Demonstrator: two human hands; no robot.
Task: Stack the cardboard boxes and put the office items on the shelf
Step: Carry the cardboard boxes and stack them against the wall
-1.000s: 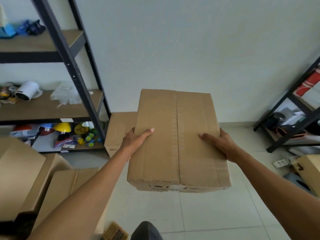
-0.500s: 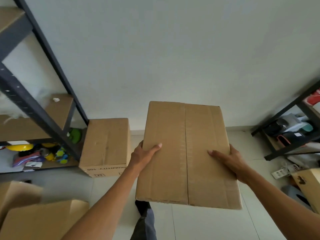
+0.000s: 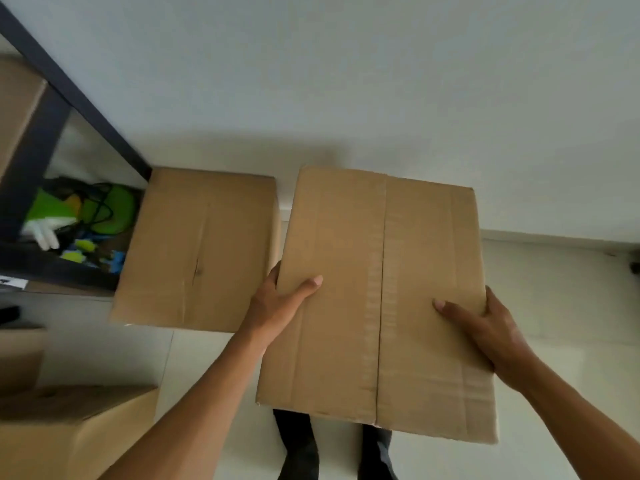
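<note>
Aloft, closed cardboard box (image 3: 377, 299), contents hidden

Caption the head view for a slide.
Both hands, left hand and right hand, hold a taped cardboard box beside a floor box.

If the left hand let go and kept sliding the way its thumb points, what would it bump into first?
The left hand grips the carried box at its left edge, thumb aimed up and right across the lid. It would probably meet only the lid's taped centre seam; beyond, the wall, though depth is unclear.
</note>
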